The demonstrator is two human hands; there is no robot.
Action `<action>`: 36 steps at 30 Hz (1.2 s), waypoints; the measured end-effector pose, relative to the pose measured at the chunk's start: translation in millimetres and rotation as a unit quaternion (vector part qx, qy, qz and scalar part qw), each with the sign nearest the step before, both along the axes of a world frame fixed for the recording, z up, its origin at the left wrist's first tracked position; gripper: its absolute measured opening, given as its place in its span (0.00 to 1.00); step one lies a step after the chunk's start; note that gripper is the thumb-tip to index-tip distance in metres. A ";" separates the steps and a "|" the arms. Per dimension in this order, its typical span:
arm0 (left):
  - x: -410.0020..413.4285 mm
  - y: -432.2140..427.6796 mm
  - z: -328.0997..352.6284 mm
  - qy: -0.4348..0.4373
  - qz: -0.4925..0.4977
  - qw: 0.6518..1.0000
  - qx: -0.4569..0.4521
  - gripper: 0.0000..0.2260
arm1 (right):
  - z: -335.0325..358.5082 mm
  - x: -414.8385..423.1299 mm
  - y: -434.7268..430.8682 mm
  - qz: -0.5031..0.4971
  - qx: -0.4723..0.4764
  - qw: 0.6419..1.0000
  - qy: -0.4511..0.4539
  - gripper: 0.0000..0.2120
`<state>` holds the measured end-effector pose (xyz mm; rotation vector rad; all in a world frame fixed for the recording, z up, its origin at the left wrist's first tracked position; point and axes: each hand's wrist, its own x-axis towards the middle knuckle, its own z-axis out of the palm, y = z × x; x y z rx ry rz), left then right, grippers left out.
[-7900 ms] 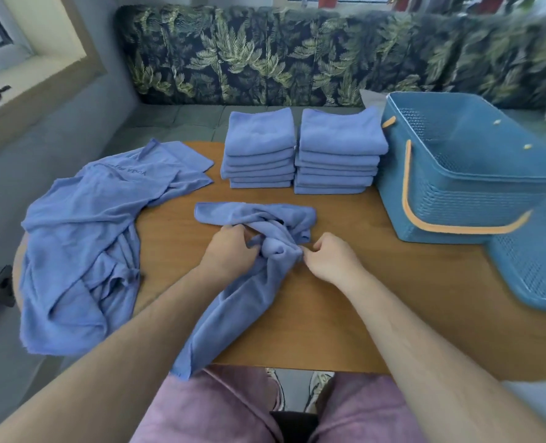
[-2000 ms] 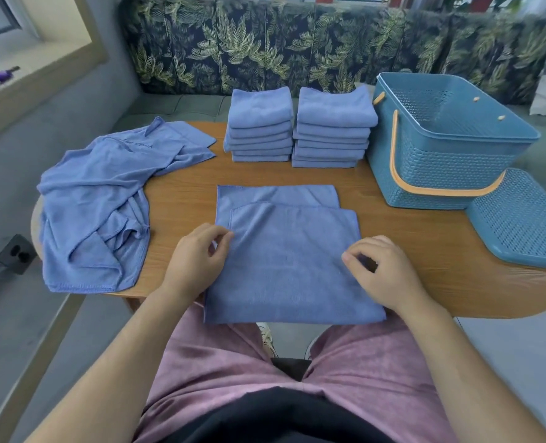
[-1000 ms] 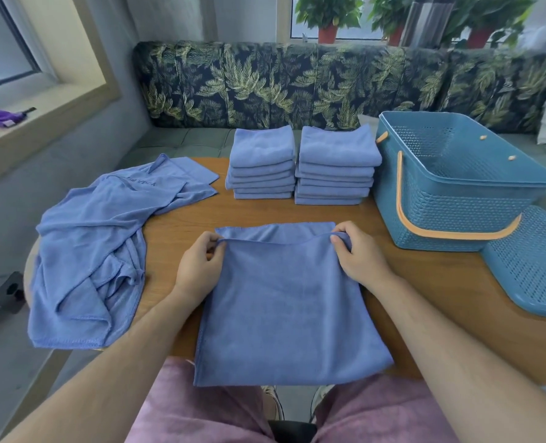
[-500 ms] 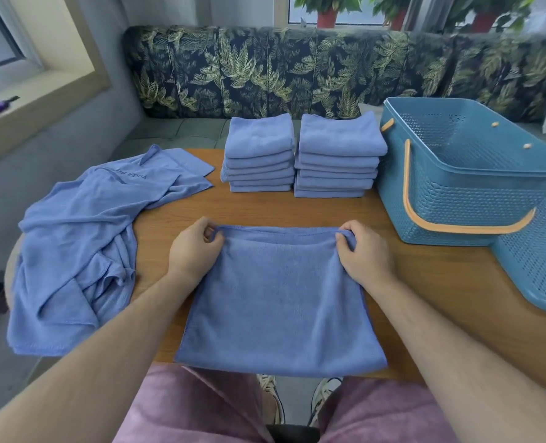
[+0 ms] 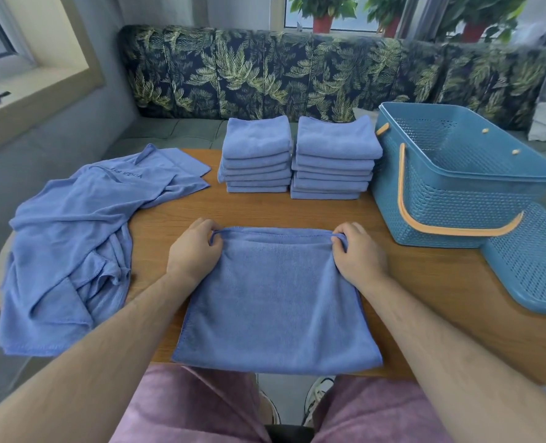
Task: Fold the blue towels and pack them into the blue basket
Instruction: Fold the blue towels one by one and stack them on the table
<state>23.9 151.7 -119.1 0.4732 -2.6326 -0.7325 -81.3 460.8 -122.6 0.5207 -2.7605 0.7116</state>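
**A:** Head view, entry one: my hands?
**B:** Your left hand [image 5: 195, 251] pinches the far left corner of the folded towel [image 5: 275, 302]. Your right hand [image 5: 358, 255] pinches the far right corner. The fingers of both curl over the doubled edge.
**A:** Entry two: that towel?
**B:** It lies flat on the table [image 5: 265, 209] between your forearms. Its far edge is stretched from hand to hand, and its near edge hangs just over the table's rim above your pink shorts [image 5: 185, 407].
**A:** Entry three: finished towels?
**B:** Two piles sit beyond your hands. The left stack [image 5: 257, 155] is ahead of your left hand and the right stack [image 5: 334, 158] ahead of your right, just beside each other.
**A:** Entry four: the blue basket?
**B:** The blue basket [image 5: 441, 206] stands upright, beyond and right of your right hand. Its orange handle [image 5: 450, 230] is lowered against the near wall. A blue lid [image 5: 533, 260] lies flat just beside it, right of your right forearm.
**A:** Entry five: unfolded stock?
**B:** The loose towels [image 5: 73, 235] are heaped left of your left hand and draped over the table's edge.
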 end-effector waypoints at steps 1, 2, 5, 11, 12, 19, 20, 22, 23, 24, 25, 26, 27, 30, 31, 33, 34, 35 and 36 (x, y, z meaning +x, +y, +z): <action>0.2 0.3 0.0 -0.002 -0.003 1.000 0.002 0.05 | -0.1 -0.6 0.3 0.003 0.005 1.000 0.007 0.04; 0.3 -0.2 -0.5 0.000 -0.007 1.000 0.005 0.05 | -0.3 -1.0 0.6 0.009 0.009 1.000 0.022 0.04; 0.6 -2.4 -2.7 0.017 -0.019 1.000 0.013 0.06 | -2.8 -0.6 1.6 0.037 -0.034 0.997 0.058 0.03; 2.1 -3.8 -3.1 0.099 -0.028 0.994 -0.036 0.04 | -3.1 1.5 4.7 0.094 -0.156 0.979 0.089 0.04; 2.7 -2.9 -2.2 0.101 -0.032 0.994 -0.015 0.03 | -3.7 1.6 5.7 0.097 -0.154 0.979 0.093 0.04; 6.4 -0.2 0.0 0.124 -0.043 0.991 0.029 0.02 | -7.2 -1.8 6.8 0.098 -0.129 0.980 0.117 0.04; 6.0 -0.5 0.4 0.123 -0.042 0.991 0.028 0.03 | -6.0 -1.1 6.8 0.098 -0.126 0.980 0.118 0.04; 5.5 -0.6 1.3 0.122 -0.040 0.991 0.031 0.04 | -3.3 0.6 6.0 0.096 -0.130 0.981 0.111 0.03; 5.9 -0.3 2.0 0.123 -0.039 0.991 0.037 0.04 | -2.3 1.2 5.7 0.093 -0.134 0.981 0.107 0.04; 6.4 0.1 2.3 0.126 -0.038 0.990 0.042 0.04 | -1.2 2.2 5.4 0.091 -0.138 0.981 0.104 0.05; 6.8 0.5 2.8 0.129 -0.038 0.990 0.049 0.04 | -0.5 2.9 5.1 0.089 -0.143 0.981 0.099 0.06; 7.2 1.2 3.4 0.131 -0.036 0.989 0.056 0.04 | 0.2 3.9 4.8 0.086 -0.148 0.981 0.092 0.07; 7.5 1.6 4.0 0.129 -0.033 0.989 0.062 0.04 | 0.3 4.0 4.8 0.082 -0.155 0.981 0.084 0.07; 8.6 2.4 5.3 0.129 -0.027 0.989 0.069 0.04 | 1.3 6.5 5.3 0.067 -0.175 0.979 0.074 0.06; 8.8 2.1 5.5 0.132 -0.025 0.988 0.072 0.04 | 1.4 7.0 5.3 0.061 -0.182 0.978 0.076 0.06; 9.4 1.6 5.9 0.139 -0.017 0.986 0.087 0.04 | 2.1 6.9 5.4 0.052 -0.192 0.977 0.075 0.06; 9.9 1.9 6.2 0.141 -0.014 0.985 0.094 0.04 | 2.7 7.2 5.7 0.049 -0.194 0.977 0.074 0.06; 10.7 2.3 7.0 0.142 -0.014 0.985 0.100 0.04 | 3.1 7.6 5.9 0.047 -0.197 0.976 0.075 0.06; 11.5 2.9 8.0 0.145 -0.015 0.984 0.105 0.05 | 3.9 8.3 6.3 0.046 -0.200 0.976 0.075 0.07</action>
